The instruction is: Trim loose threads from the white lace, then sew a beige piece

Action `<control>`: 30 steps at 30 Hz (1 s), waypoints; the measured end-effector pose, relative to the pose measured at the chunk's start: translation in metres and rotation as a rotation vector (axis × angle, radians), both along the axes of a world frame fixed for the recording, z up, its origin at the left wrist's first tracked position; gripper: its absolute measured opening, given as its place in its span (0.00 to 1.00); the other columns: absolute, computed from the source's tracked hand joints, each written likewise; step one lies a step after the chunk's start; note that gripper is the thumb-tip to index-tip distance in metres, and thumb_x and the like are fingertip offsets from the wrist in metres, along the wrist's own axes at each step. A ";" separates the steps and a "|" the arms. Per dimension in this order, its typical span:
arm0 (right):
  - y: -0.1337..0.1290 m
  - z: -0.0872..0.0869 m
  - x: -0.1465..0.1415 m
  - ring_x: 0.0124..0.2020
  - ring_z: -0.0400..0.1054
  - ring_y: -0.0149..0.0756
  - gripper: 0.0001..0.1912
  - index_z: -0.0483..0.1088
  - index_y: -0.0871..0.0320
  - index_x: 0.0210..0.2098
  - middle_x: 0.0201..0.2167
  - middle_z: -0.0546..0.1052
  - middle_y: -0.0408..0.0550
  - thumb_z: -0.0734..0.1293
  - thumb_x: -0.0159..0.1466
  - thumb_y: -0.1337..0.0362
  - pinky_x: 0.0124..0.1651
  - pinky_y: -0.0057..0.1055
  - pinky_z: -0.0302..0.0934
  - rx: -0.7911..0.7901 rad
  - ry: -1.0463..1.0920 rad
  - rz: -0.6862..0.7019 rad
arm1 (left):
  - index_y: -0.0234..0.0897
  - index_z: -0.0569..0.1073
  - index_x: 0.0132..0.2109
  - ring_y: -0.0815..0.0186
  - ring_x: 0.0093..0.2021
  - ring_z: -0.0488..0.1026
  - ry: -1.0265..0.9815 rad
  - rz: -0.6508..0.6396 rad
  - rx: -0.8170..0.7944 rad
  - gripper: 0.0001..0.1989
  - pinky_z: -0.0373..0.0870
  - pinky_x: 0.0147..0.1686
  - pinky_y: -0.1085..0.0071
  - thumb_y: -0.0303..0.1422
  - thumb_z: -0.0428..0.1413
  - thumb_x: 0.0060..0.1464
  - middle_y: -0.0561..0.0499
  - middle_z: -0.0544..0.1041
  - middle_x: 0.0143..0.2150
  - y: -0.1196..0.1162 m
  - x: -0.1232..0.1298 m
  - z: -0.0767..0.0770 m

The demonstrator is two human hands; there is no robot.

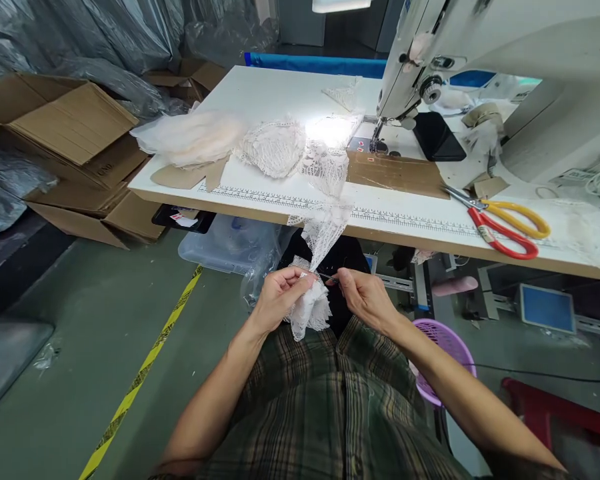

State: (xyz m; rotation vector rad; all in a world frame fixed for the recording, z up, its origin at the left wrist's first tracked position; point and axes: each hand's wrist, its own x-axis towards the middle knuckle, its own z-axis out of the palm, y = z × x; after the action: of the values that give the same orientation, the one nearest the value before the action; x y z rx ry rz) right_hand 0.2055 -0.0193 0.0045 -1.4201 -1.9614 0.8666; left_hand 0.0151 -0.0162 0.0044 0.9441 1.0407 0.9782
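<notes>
White lace fabric (325,233) hangs from the table's front edge down to my lap. My left hand (285,293) is closed, pinching the gathered lace between thumb and fingers. In my closed right hand (365,297) is a thin, dark metal tool (327,277), its tip touching or very near the pinched lace; its exact kind is too small to make out. The lower end of the lace bunches beneath my left fingers. More of the same lace lies on the tabletop, beside a rounded lace piece (275,147).
A sewing machine (405,73) stands on the white table (265,87), with brown card (395,175), a black phone (437,137) and red-and-yellow scissors (505,223). Sheer fabric (190,137) lies at left. Cardboard boxes (75,127) stand beyond it; a purple basket (447,353) is below right.
</notes>
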 end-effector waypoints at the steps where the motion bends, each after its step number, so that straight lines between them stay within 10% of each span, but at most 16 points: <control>1: 0.002 -0.001 -0.002 0.22 0.59 0.30 0.30 0.68 0.58 0.25 0.19 0.67 0.44 0.48 0.71 0.49 0.28 0.29 0.50 0.024 -0.030 -0.003 | 0.33 0.79 0.33 0.70 0.29 0.71 -0.004 0.002 -0.003 0.11 0.66 0.30 0.76 0.37 0.64 0.48 0.50 0.77 0.29 0.000 0.000 0.000; 30: 0.011 -0.014 -0.015 0.22 0.54 0.28 0.25 0.62 0.57 0.25 0.20 0.62 0.40 0.52 0.68 0.47 0.26 0.26 0.47 -0.149 0.170 0.008 | 0.33 0.75 0.31 0.71 0.25 0.69 -0.008 0.022 -0.051 0.11 0.64 0.27 0.76 0.38 0.64 0.46 0.53 0.75 0.26 -0.001 0.007 0.000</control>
State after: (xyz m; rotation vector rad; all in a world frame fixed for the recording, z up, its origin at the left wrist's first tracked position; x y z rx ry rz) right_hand 0.1903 -0.0088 -0.0096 -1.3721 -1.8088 1.1187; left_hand 0.0219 -0.0176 0.0044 0.8873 1.0664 0.9688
